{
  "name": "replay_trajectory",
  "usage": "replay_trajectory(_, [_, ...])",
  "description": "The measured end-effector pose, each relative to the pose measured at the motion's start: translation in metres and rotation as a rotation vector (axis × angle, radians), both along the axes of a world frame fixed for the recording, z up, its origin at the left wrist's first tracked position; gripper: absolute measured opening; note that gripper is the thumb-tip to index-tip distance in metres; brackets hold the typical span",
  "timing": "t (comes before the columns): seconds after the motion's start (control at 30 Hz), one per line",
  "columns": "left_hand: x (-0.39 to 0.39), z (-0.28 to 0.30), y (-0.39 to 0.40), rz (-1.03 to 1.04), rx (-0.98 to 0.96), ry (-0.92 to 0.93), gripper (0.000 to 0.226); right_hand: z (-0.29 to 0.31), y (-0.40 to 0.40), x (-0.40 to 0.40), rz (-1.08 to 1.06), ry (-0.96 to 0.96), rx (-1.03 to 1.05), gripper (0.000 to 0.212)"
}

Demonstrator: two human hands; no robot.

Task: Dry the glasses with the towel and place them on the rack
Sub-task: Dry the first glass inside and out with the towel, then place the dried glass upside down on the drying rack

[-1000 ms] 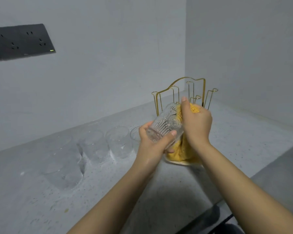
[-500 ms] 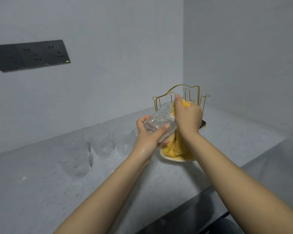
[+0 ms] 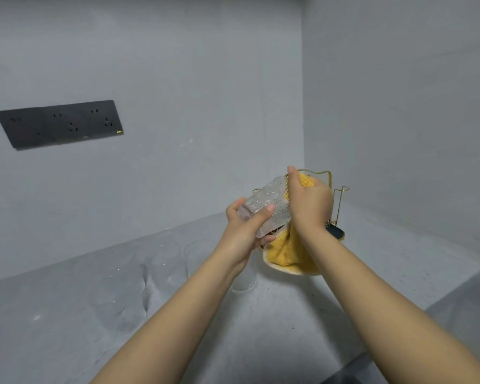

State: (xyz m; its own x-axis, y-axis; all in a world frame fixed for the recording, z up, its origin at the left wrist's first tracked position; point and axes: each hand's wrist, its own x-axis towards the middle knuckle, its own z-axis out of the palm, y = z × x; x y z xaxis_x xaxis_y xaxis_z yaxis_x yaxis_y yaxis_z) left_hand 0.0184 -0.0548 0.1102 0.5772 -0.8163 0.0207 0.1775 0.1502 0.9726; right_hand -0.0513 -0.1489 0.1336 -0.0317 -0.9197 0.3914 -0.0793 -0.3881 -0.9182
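Note:
My left hand (image 3: 245, 231) grips a clear embossed glass (image 3: 269, 205) lying tilted in the air above the counter. My right hand (image 3: 309, 202) presses a yellow towel (image 3: 291, 253) against the glass's far end; the towel hangs down below both hands. The gold wire rack (image 3: 340, 200) stands just behind my right hand in the corner, mostly hidden, with its dark base showing. Several clear glasses (image 3: 197, 259) stand in a row on the counter to the left, faint and blurred.
The grey counter (image 3: 261, 328) meets grey walls at the back and right. A dark socket panel (image 3: 58, 123) is on the back wall at left. The counter's front edge (image 3: 438, 303) runs at lower right.
The view has tilted up, so hands and rack sit lower in frame. Both hands keep the glass and towel together in front of the rack.

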Motion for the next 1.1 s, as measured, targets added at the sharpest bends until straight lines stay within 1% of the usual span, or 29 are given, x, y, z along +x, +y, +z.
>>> replay_trajectory(0.03, [0.002, -0.001, -0.003, 0.066, -0.003, -0.040, 0.058, -0.001, -0.003, 0.003, -0.005, -0.009, 0.010, 0.055])
replay_trajectory(0.1, [0.007, 0.000, -0.008, 0.170, -0.004, -0.095, 0.058, -0.004, -0.007, 0.008, 0.005, -0.040, 0.010, 0.054])
replay_trajectory(0.27, [0.038, 0.018, -0.025, 0.284, -0.009, -0.232, 0.051, -0.015, -0.022, 0.011, 0.038, -0.092, 0.069, 0.041])
replay_trajectory(0.4, [0.076, 0.040, -0.043, 0.394, -0.016, -0.407, 0.043, -0.015, -0.035, 0.009, 0.053, -0.069, 0.003, 0.045])
replay_trajectory(0.5, [0.106, 0.051, -0.066, 0.466, 0.074, -0.561, 0.055, -0.013, -0.036, 0.010, 0.087, -0.080, -0.068, 0.049])
replay_trajectory(0.6, [0.120, 0.061, -0.089, 0.510, 0.185, -0.733, 0.062, -0.015, -0.035, 0.012, 0.116, -0.069, -0.073, 0.049])
replay_trajectory(0.7, [0.125, 0.063, -0.111, 0.506, 0.318, -0.955, 0.065, -0.021, -0.036, 0.018, 0.146, -0.073, -0.069, 0.048])
replay_trajectory(0.8, [0.130, 0.053, -0.131, 0.443, 0.409, -1.096, 0.069, -0.026, -0.039, 0.021, 0.162, -0.092, -0.068, 0.048])
replay_trajectory(0.97, [0.134, 0.025, -0.150, 0.354, 0.523, -1.208, 0.075, -0.032, -0.040, 0.021, 0.201, -0.133, -0.080, 0.048])
replay_trajectory(1.1, [0.135, 0.012, -0.158, 0.291, 0.591, -1.219, 0.074, -0.036, -0.041, 0.020, 0.214, -0.146, -0.054, 0.048])
